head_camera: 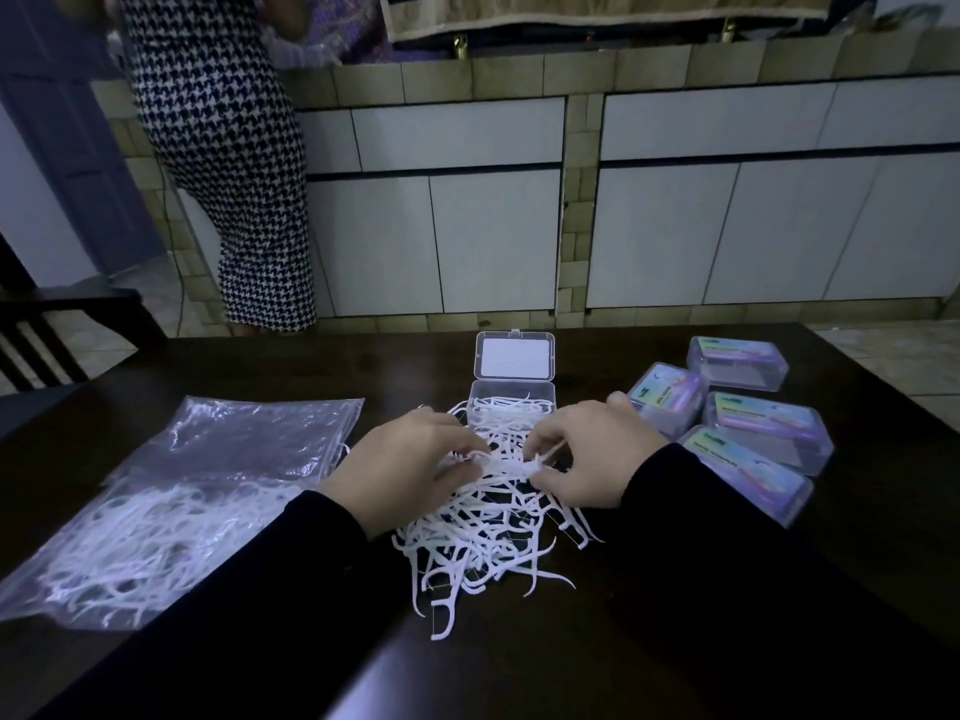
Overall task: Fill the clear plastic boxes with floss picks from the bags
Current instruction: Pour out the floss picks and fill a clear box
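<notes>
Both hands were in the loose pile of floss picks at table center. L hand had fingers curled, pinching picks; R hand likewise pinched a few. Open clear box, lid up, sat just behind pile w/ some picks inside. Bag w/ more picks lay to the left. Four closed labelled boxes sat to the right. A person in a checked dress stood behind table.
</notes>
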Demonstrator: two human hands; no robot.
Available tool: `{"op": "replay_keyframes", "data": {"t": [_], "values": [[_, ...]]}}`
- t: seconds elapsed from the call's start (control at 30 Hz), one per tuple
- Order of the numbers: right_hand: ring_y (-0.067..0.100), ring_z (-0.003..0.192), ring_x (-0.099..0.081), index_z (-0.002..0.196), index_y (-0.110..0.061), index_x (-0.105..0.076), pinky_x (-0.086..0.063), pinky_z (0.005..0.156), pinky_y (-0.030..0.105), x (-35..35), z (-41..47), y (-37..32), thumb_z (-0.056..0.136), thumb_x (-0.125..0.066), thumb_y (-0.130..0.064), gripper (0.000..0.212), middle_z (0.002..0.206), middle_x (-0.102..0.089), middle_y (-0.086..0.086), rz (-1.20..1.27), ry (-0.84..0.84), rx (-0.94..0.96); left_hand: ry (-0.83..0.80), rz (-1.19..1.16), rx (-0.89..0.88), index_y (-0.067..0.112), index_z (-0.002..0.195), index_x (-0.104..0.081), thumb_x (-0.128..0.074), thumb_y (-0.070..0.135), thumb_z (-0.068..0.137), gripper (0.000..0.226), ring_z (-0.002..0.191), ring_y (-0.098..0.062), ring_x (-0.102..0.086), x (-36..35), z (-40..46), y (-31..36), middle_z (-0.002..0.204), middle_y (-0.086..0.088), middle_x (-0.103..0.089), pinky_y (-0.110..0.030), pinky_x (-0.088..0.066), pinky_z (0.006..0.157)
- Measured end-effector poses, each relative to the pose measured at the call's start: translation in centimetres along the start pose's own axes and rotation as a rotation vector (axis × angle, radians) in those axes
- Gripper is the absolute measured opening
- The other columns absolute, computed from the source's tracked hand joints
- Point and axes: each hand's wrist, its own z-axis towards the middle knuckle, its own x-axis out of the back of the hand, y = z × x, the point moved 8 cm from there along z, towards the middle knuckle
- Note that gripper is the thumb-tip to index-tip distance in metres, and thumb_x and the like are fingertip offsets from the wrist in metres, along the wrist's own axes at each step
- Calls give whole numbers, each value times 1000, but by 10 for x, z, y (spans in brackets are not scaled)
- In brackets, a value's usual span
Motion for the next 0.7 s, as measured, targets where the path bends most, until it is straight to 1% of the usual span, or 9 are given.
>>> {"op": "replay_keyframes", "data": {"t": [0.1, 0.17, 0.23, 0.33, 0.4, 0.5, 0.57, 0.63, 0.7], "values": [[7, 97, -54, 110, -36, -66, -27, 96, 37, 6, 0, 2, 87, -61, -50, 27, 105, -65, -17, -19, 59, 9, 54, 14, -19, 30, 105, -69, -59, 39, 91, 19, 93, -11, -55, 2, 0, 1, 99, 13, -67, -33, -50, 75], [6, 91, -50, 106, -36, -68, -27, 92, 34, 12, -1, 4, 89, -59, -49, 23, 103, -66, -18, -30, 106, 5, 89, 33, -21, 29, 101, -69, -59, 38, 91, 16, 89, -11, -54, 4, 0, 1, 95, 14, -66, -31, -49, 71], [7, 90, -48, 102, -37, -69, -27, 89, 33, 17, -2, 8, 91, -58, -48, 19, 100, -66, -17, -32, 154, -9, 137, 37, -12, 28, 96, -69, -62, 33, 90, 11, 85, -11, -52, 6, 0, 0, 92, 14, -66, -25, -44, 64], [7, 94, -51, 98, -37, -68, -27, 90, 33, 24, -3, 11, 91, -58, -46, 15, 95, -66, -17, -5, 224, 5, 219, 47, 15, 25, 91, -71, -67, 27, 88, 5, 77, -10, -47, 10, -1, -4, 89, 13, -68, -19, -33, 56], [6, 90, -48, 98, -37, -68, -26, 89, 32, 30, -4, 13, 92, -58, -45, 14, 94, -66, -17, 21, 279, 16, 272, 19, 49, 24, 90, -71, -67, 24, 87, 4, 76, -9, -46, 13, 0, -8, 88, 13, -67, -18, -35, 57], [4, 88, -45, 99, -36, -67, -26, 90, 32, 38, -6, 15, 93, -56, -43, 14, 93, -65, -18, 62, 384, 33, 354, -72, 98, 22, 90, -70, -66, 21, 88, 5, 79, -10, -50, 18, -1, -12, 87, 13, -65, -24, -43, 64], [4, 88, -46, 99, -36, -68, -26, 89, 30, 43, -6, 17, 93, -56, -42, 15, 90, -62, -20, 113, 461, 44, 402, -129, 132, 22, 90, -69, -64, 22, 89, 5, 80, -10, -50, 23, -2, -13, 84, 17, -61, -23, -42, 67], [5, 86, -48, 98, -34, -69, -23, 84, 28, 48, -7, 21, 92, -57, -40, 15, 85, -57, -23, 191, 546, 62, 450, -197, 159, 23, 90, -69, -63, 24, 88, 6, 79, -9, -50, 28, -2, -13, 81, 20, -57, -20, -40, 68], [6, 84, -50, 96, -32, -71, -23, 82, 29, 54, -9, 27, 90, -57, -40, 17, 85, -60, -23, 297, 649, 76, 497, -328, 193, 28, 91, -69, -64, 24, 87, 7, 78, -6, -52, 34, -1, -14, 79, 23, -57, -22, -43, 68]]}}
